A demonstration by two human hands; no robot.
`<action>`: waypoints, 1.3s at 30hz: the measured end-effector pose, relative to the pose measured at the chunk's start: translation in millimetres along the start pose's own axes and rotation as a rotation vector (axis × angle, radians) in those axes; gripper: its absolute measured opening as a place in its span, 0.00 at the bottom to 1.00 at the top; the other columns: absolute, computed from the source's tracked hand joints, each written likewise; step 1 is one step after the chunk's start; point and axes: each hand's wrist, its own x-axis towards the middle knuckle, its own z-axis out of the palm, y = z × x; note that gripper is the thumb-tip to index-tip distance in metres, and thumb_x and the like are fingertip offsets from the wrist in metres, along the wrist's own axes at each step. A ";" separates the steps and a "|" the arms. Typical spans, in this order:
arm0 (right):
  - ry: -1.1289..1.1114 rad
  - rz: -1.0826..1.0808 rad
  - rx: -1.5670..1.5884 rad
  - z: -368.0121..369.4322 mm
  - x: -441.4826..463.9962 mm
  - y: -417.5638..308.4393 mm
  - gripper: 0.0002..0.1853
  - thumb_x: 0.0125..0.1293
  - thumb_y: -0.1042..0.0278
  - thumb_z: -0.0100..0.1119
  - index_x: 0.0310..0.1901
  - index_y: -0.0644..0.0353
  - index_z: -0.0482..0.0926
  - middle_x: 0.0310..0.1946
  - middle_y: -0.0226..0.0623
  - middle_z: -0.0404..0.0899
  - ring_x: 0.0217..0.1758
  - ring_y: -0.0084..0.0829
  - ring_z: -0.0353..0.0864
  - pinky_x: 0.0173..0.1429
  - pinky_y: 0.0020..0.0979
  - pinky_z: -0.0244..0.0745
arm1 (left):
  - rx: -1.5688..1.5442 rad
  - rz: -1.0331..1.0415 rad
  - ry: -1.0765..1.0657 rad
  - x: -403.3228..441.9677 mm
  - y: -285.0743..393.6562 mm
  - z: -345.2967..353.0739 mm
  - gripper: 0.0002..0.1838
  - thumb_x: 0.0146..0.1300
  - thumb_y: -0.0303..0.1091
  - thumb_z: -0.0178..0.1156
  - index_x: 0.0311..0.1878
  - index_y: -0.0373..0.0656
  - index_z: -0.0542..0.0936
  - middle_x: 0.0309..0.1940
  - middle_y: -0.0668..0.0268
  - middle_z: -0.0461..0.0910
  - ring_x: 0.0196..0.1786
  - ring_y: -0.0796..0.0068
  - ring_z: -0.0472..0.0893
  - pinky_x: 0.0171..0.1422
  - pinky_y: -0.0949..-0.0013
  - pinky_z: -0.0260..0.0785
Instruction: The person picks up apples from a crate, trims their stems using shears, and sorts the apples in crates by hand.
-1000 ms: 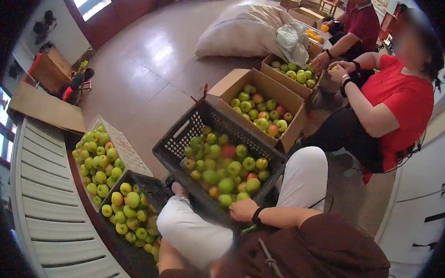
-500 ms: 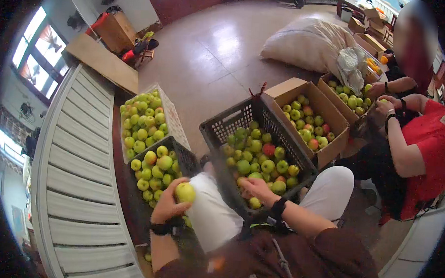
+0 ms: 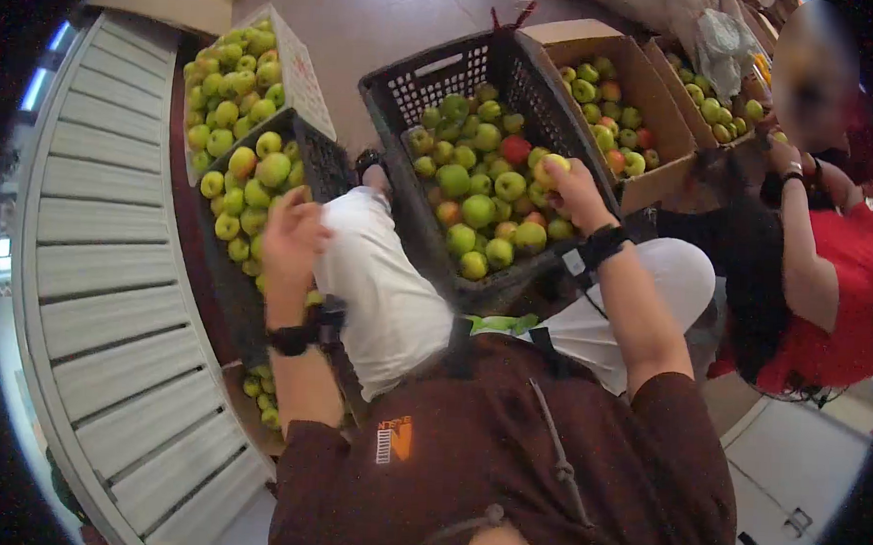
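Note:
My right hand (image 3: 578,193) is closed on a yellow-green apple (image 3: 552,170) above the right side of a black crate (image 3: 436,70) of green and red apples. Beside the second black crate (image 3: 323,156), at its right edge, my left hand (image 3: 295,232) is slightly blurred, with its fingers apart and no apple visible in it. Green apples (image 3: 255,192) fill that second crate. Black bands circle both my wrists.
A white crate (image 3: 304,82) of apples stands at the upper left, beside a slatted bench (image 3: 116,249). Cardboard boxes (image 3: 672,117) of apples lie at the upper right. A co-worker in a red shirt (image 3: 836,280) sits at the right, hands near the farther box.
The view has tilted down. My left hand, which held a green apple half a second ago, is now without it. My right hand has lifted an apple from the black crate.

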 end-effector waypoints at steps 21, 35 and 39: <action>-0.348 -0.027 -1.333 21.0 94.4 120.6 0.22 0.48 0.60 0.65 0.41 0.66 0.76 0.40 0.50 0.78 0.44 0.44 0.79 0.44 0.39 0.73 | 0.335 -0.560 0.175 17.3 -188.0 -161.6 0.24 0.56 0.38 0.60 0.52 0.30 0.71 0.36 0.57 0.80 0.33 0.75 0.81 0.29 0.71 0.71; -0.357 -0.212 -1.335 34.5 41.4 86.7 0.26 0.55 0.56 0.62 0.50 0.64 0.70 0.43 0.55 0.76 0.45 0.49 0.77 0.45 0.42 0.73 | 1.162 -0.589 -0.729 20.8 -227.8 -165.3 0.26 0.47 0.44 0.66 0.50 0.41 0.76 0.46 0.57 0.78 0.45 0.55 0.79 0.47 0.60 0.72; -0.485 -0.291 -1.163 23.4 25.2 115.8 0.26 0.55 0.57 0.62 0.51 0.64 0.70 0.44 0.55 0.75 0.47 0.52 0.75 0.49 0.42 0.71 | 1.234 -0.656 -0.876 11.8 -279.2 -151.2 0.25 0.46 0.46 0.68 0.43 0.39 0.80 0.46 0.58 0.79 0.49 0.59 0.78 0.50 0.60 0.71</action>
